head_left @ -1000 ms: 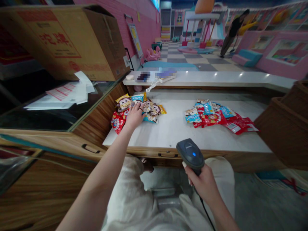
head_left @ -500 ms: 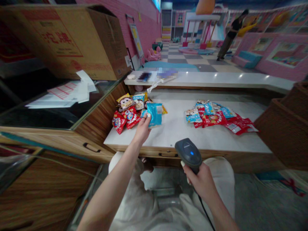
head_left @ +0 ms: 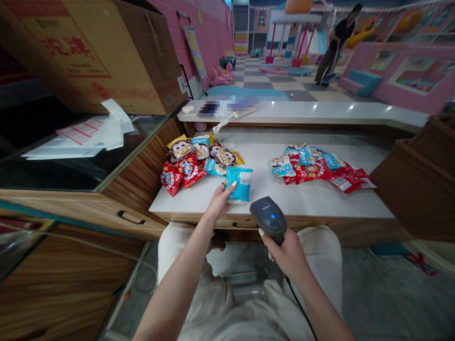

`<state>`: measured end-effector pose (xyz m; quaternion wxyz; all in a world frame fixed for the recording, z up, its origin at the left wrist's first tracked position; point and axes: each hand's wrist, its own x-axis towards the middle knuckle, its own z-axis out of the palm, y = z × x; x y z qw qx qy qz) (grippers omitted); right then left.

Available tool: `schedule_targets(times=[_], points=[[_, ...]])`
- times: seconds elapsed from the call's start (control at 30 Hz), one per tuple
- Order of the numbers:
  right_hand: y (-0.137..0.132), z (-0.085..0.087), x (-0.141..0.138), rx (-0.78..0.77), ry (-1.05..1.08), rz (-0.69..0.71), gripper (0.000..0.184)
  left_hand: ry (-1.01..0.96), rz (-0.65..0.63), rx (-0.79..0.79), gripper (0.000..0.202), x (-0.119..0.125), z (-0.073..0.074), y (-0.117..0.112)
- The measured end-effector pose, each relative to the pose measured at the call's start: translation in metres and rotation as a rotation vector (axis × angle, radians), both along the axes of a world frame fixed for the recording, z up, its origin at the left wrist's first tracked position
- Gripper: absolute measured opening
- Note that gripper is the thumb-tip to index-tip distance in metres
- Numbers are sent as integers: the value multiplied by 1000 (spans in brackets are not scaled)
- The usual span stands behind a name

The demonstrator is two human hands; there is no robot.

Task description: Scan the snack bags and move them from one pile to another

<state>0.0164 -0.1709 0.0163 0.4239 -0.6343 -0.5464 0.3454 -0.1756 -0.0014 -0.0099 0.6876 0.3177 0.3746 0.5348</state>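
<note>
My left hand [head_left: 220, 199] pinches a blue snack bag [head_left: 242, 182] by its left edge, its barcode side turned up, over the white desk [head_left: 263, 206]. A dark barcode scanner [head_left: 268, 215] with a lit blue light is gripped in my right hand [head_left: 287, 251]; its head points toward the bag and stands a little apart from it. Behind my left hand lies a pile of red, blue and brown-yellow snack bags [head_left: 192, 168]. A second pile of blue and red snack bags [head_left: 313, 168] lies on the right side of the desk.
A large cardboard box [head_left: 88, 52] and loose papers [head_left: 81, 137] rest on the glass-topped counter to the left. Phones and a white cable [head_left: 223, 122] lie on the raised ledge [head_left: 305, 111]. Brown woven baskets [head_left: 419, 184] stand at right. A person [head_left: 336, 45] stands far back.
My left hand has brought the blue bag right and nearer to me, away from the left pile. The scanner in my right hand has shifted slightly left, closer to the bag.
</note>
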Motion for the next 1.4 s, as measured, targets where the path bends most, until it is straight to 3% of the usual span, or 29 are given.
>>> schedule_targets(times=[0.3, 0.53, 1.0, 1.07, 1.17, 1.4], points=[[2, 13, -1, -39, -4, -2, 31, 69, -43, 48, 68, 1, -1, -1], [-1, 3, 0, 25, -59, -18, 32, 75, -32, 49, 69, -1, -7, 3], [-11, -2, 14, 23, -43, -29, 31, 106, 28, 20, 66, 9, 5, -1], [-14, -2, 19, 14, -26, -50, 29, 151, 26, 56, 56, 19, 11, 4], [-18, 1, 26, -1, 4, -91, 28, 324, 4, 271, 47, 46, 24, 18], [-20, 20, 41, -6, -24, -155, 30, 782, -131, 911, 57, 162, 55, 70]])
